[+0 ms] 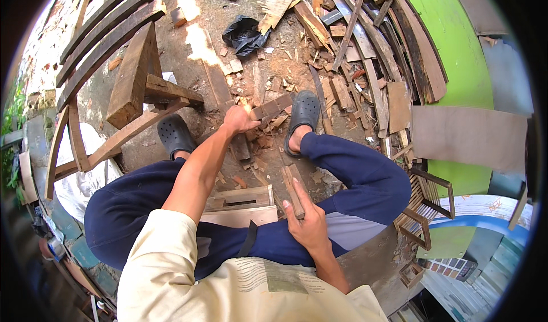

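Observation:
My left hand (240, 120) reaches out between my feet, its fingers closed on the near end of a short brown wood block (272, 107). That block points right, toward the shoe on my right foot. Nearer to me, by my right thigh, my right hand (309, 224) grips a second wood block (293, 189) along its side, thumb on one face and fingers on the other. The block's far end tilts slightly left. Under my left hand, a dark timber piece (240, 147) lies on the ground among wood chips.
A light wooden frame (242, 197) sits between my thighs. To the left stands a wooden structure with curved slats (108, 42) and a thick post (132, 85). Scrap boards (365, 54) pile up at the far right, beside a green panel (456, 48). A black plastic bag (245, 35) lies ahead.

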Demonstrator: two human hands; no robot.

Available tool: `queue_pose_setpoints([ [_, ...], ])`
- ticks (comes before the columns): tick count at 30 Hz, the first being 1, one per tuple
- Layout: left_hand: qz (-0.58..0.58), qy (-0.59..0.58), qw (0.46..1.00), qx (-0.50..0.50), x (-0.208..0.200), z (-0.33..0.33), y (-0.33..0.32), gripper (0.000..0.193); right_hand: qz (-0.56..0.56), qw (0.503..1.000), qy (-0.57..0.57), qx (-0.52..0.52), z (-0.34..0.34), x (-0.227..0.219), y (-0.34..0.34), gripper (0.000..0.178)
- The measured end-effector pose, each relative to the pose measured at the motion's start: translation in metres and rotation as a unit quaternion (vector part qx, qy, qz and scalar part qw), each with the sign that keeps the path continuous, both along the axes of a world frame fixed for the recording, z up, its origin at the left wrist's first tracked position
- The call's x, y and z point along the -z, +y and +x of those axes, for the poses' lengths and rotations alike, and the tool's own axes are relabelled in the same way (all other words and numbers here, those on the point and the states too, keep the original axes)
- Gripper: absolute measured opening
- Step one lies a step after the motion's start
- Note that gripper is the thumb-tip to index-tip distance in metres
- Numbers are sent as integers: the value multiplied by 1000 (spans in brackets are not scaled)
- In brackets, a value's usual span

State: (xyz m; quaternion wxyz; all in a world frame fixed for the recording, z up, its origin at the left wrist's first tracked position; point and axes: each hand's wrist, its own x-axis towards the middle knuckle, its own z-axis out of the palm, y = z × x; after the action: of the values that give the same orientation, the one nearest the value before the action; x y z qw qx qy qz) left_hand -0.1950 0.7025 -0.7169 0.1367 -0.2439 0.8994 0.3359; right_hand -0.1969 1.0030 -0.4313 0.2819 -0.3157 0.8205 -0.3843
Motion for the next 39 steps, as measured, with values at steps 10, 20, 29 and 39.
queue_pose_setpoints([
  [10, 25, 14, 999, -35, 2, 4, 3, 52, 17, 998, 53, -5, 23, -13, -6, 56],
  [20, 36, 32, 998, -41, -1, 5, 1, 50, 62, 997, 40, 0, 27, -26, -9, 57],
  [29, -64, 82, 993, 55, 12, 0, 2, 39, 46, 996, -25, 71, -45, 95, -112, 49],
  [39, -47, 116, 992, 28, 11, 7, -1, 55, 39, 998, 24, 43, -4, 39, -76, 57],
])
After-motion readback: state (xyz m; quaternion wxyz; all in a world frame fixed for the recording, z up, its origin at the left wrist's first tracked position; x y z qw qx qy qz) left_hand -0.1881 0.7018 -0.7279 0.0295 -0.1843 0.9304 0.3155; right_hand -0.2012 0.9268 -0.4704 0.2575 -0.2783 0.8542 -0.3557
